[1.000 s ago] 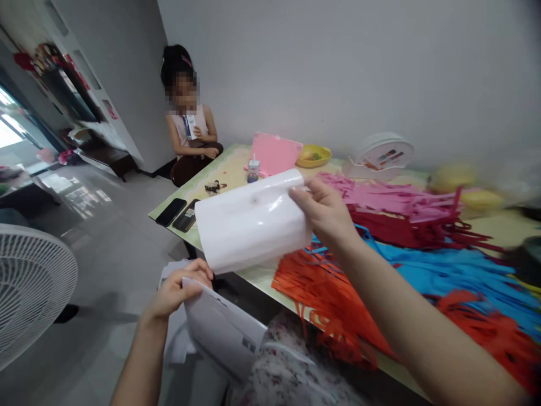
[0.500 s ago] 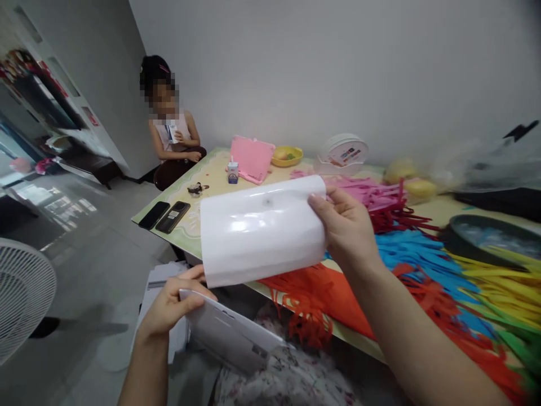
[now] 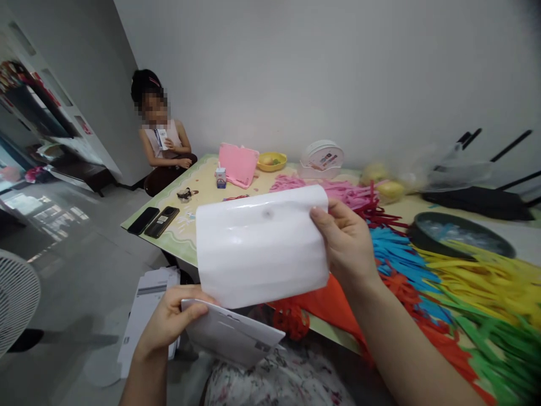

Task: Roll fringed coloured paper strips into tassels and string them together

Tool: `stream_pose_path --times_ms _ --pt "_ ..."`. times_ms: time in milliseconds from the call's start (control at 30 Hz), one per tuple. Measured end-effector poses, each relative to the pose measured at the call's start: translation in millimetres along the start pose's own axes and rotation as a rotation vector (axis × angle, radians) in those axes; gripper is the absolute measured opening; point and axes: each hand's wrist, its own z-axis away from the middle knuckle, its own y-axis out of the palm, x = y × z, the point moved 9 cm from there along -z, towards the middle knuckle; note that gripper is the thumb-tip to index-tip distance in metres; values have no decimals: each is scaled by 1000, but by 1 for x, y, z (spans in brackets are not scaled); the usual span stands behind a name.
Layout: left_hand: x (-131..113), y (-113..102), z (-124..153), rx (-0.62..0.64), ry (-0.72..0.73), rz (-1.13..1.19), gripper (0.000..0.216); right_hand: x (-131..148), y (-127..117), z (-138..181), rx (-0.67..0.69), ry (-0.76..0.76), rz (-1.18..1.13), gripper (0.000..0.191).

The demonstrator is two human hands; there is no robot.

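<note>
A glossy white sheet (image 3: pixel 262 248), slightly curved and with a small grey spot near its upper edge, is pinched at its right side by my right hand (image 3: pixel 349 242). Below it my left hand (image 3: pixel 171 318) grips a thin white printed packet (image 3: pixel 232 335) between thumb and fingers, tilted over my lap. The sheet's lower left corner comes close to my left fingers; whether they touch I cannot tell. Part of the table and the coloured strips is hidden behind the sheet.
On the table (image 3: pixel 181 248) lie phones (image 3: pixel 162 221), a drink carton (image 3: pixel 220 177), a pink case (image 3: pixel 239 164), a yellow bowl (image 3: pixel 271 162) and bunches of blue strips (image 3: pixel 401 254). White papers (image 3: pixel 147 304) are stacked lower left, near a fan (image 3: pixel 17 299). A person (image 3: pixel 163 141) sits beyond.
The sheet has come slightly lower and faces me more, with less glare. Both hands keep their holds. My view has shifted a little to the right.
</note>
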Motion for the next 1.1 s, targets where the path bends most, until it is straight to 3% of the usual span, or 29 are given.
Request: stream_pose_path --times_ms 467,700,1100 --pt "0 0 3 -53 77 63 25 10 -15 18 -5 28 34 29" --pt "-9 16 4 191 147 201 22 25 -19 10 -67 24 115 23" --pt "-42 32 -3 241 204 162 22 4 -30 -5 -53 101 140 21"
